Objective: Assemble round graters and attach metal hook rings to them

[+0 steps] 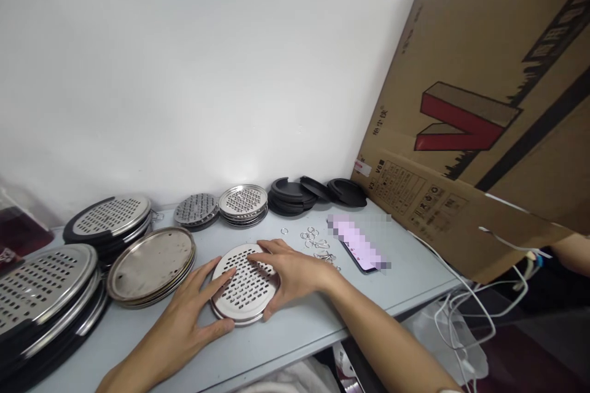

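A round, slotted metal disc point(246, 285) lies on the grey table in front of me, with another metal rim showing directly under it. My left hand point(196, 313) grips its left side, thumb at the near edge and a fingertip resting on the top. On the right side my right hand point(288, 273) holds it, with the thumb low on the rim and fingers over the top. Left of my left hand sits a stack of plain metal discs point(152, 264). Small metal rings and clasps point(316, 242) are scattered beyond my right hand.
At the far left stand stacks of slotted discs with black rims point(46, 295) point(113, 215). Smaller perforated discs point(243, 201) and black round holders point(290, 193) line the wall. A phone point(357, 245) lies right, near a large cardboard box point(461, 135) and white cables point(461, 319).
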### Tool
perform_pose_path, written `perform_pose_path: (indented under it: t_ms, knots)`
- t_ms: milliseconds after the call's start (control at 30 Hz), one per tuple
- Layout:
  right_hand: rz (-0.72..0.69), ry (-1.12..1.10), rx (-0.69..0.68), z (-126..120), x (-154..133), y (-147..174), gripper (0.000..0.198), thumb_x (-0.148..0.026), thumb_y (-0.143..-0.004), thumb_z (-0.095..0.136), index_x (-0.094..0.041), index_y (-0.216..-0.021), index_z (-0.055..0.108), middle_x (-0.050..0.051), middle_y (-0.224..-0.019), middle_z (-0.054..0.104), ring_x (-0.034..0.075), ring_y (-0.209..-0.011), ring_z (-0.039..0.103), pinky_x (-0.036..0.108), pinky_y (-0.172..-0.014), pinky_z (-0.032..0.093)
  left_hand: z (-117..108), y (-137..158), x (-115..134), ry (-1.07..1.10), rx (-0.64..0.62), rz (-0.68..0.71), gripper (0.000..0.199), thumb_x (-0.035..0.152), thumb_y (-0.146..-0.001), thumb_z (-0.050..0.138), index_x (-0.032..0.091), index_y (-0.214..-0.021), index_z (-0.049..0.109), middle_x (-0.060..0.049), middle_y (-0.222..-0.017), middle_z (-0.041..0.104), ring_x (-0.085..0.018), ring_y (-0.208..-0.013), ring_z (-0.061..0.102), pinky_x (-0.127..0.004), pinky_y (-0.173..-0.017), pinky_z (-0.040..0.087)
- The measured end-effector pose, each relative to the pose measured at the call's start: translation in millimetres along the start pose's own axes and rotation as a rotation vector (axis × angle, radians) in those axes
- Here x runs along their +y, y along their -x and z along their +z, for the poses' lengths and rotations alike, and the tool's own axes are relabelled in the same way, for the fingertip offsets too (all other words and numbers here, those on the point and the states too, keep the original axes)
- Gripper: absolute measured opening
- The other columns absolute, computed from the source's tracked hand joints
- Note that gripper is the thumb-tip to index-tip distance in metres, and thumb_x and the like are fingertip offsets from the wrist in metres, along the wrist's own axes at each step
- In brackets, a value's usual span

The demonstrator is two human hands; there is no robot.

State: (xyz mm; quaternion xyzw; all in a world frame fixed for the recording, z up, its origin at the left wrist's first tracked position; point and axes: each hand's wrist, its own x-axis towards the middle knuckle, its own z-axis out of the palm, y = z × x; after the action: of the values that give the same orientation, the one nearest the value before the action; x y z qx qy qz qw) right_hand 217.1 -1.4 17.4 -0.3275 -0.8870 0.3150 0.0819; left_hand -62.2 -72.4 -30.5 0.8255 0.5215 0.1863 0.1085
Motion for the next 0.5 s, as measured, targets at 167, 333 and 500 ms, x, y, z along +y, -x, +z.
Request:
perform_pose_path:
  t_ms: [167, 333, 500]
  knots:
    - [0.018, -0.009, 0.002, 6, -2, -1, 0.12, -0.063, -0.05, 0.088, -0.031, -0.151, 0.034, 0.014, -0.16, 0.021, 0.04, -0.147, 0.015, 0.051, -0.116, 0.023, 6, 1, 2, -0.078, -0.019, 0.025, 0.07, 0.041, -0.092, 0.061, 0.041, -0.153, 0.028, -0.004, -0.164, 0.021, -0.036, -0.146, 0.031, -0.056, -0.11, 0.039]
    - [0.031, -0.075, -0.025, 9, 2, 1, 0.125, -0.063, -0.049, 0.088, -0.034, -0.154, 0.025, 0.012, -0.164, 0.008, 0.037, -0.149, 0.015, 0.042, -0.117, 0.028, 12, 4, 2, -0.139, -0.009, 0.053, 0.078, 0.044, -0.09, 0.062, 0.041, -0.155, 0.02, -0.005, -0.166, 0.011, -0.04, -0.147, 0.025, -0.059, -0.109, 0.039]
    - [0.008, -0.048, -0.007, 5, -1, 3, 0.121, -0.063, -0.049, 0.088, -0.034, -0.152, 0.031, 0.01, -0.161, 0.018, 0.037, -0.146, 0.023, 0.039, -0.114, 0.032, 19, 3, -5, -0.185, 0.02, 0.086, 0.078, 0.046, -0.091, 0.06, 0.04, -0.156, 0.018, -0.006, -0.166, 0.011, -0.042, -0.147, 0.023, -0.064, -0.108, 0.036]
